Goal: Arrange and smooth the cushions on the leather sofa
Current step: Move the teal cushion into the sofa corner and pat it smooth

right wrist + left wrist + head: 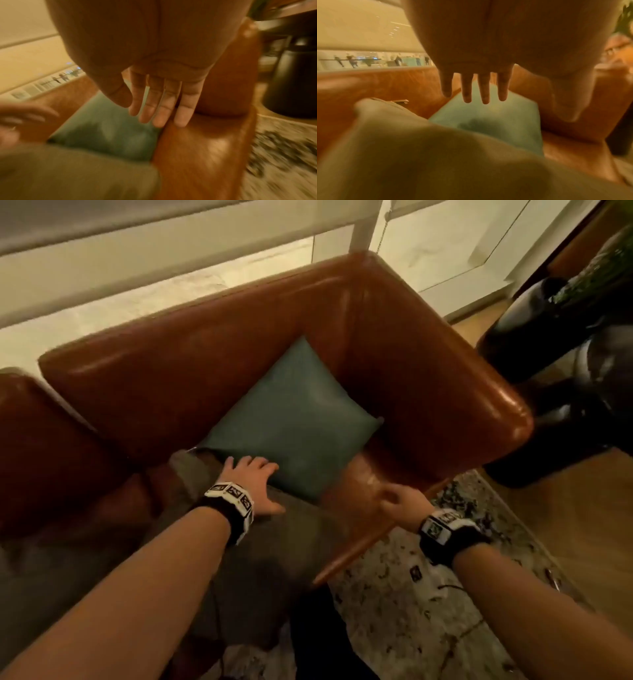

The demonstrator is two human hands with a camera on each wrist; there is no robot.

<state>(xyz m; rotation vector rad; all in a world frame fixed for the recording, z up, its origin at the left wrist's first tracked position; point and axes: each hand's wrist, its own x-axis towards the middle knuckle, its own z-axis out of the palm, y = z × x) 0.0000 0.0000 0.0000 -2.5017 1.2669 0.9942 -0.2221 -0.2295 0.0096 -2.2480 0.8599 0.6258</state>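
A teal cushion leans in the corner of the brown leather sofa, against the backrest and the right armrest. An olive cushion lies flat on the seat in front of it, overlapping its lower edge. My left hand is open with spread, straight fingers over the seam between the two cushions. My right hand hovers open above the sofa's front right corner, fingers straight, holding nothing. The teal cushion and olive cushion show below the left hand.
A large dark planter with a plant stands right of the armrest. A patterned rug covers the floor in front. A second sofa section sits at left. A window with a blind runs behind the backrest.
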